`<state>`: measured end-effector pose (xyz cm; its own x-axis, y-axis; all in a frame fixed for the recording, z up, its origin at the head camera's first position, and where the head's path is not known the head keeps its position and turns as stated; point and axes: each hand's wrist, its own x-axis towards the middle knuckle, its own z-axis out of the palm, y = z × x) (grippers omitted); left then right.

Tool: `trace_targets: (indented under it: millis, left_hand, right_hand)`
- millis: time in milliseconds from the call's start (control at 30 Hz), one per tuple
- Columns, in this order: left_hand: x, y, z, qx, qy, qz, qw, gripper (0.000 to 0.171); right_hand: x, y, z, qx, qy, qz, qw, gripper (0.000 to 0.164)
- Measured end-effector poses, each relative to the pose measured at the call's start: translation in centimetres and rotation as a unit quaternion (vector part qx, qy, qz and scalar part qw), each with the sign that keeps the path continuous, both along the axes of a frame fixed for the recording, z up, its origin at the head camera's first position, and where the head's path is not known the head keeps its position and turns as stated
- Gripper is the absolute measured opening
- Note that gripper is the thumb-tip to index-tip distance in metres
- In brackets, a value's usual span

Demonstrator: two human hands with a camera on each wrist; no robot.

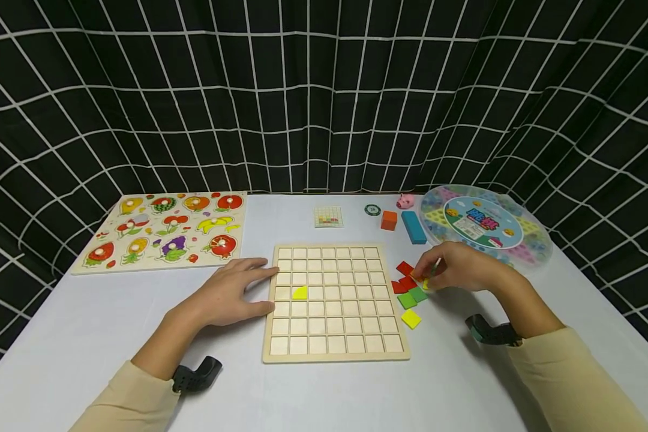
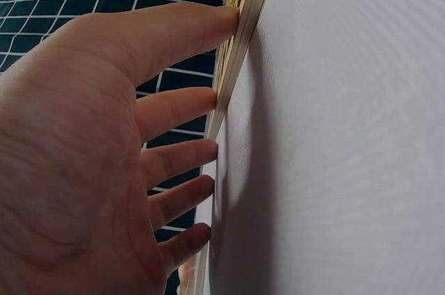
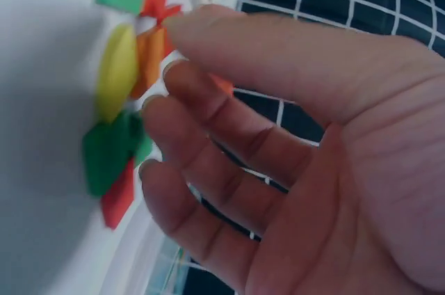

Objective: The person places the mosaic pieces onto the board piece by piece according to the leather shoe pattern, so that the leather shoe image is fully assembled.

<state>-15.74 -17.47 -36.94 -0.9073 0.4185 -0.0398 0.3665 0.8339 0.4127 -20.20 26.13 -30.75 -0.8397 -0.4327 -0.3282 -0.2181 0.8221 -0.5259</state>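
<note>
Steady the pale wooden grid board (image 1: 333, 309) with the left hand (image 1: 224, 294), straight-fingered and empty against its left edge, while the half-curled right hand (image 1: 461, 267), its hold unclear, should separate one of the flat red, green and yellow tiles (image 1: 407, 300) just beside the board's right edge.

Tabletop (image 1: 221, 399): bright; soft shadow right of the board (image 1: 335, 309).
Curtain (image 1: 324, 108): dark; lines bow left and right of the board.
Tiles (image 3: 117, 76) right of the board: blurred, right wrist view.
Wrist views: 2, dimmer.
</note>
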Motion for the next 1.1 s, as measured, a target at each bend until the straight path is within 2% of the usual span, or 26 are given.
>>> trace_targets:
  millis: [133, 300, 567, 1100]
  left_hand:
    - [0.0, -0.2, 0.2, -0.002, 0.003, 0.001, 1.0000, 0.069]
    - [0.1, -0.3, 0.2, 0.001, 0.003, 0.004, 1.0000, 0.069]
    - [0.4, -0.2, 0.0, 0.008, -0.004, 0.008, 0.9999, 0.068]
    - [0.2, 0.1, -0.1, 0.012, -0.002, 0.009, 0.9999, 0.068]
  right_hand:
    - [0.1, 0.5, -0.7, 0.026, 0.015, -0.004, 1.000, 0.021]
    - [0.2, 0.5, -1.7, 0.021, 0.040, -0.010, 0.999, 0.023]
    - [0.6, 0.0, -2.3, 0.050, 0.088, 0.008, 0.995, 0.021]
    - [0.8, -0.2, -1.8, 0.090, 0.095, 0.023, 0.991, 0.019]
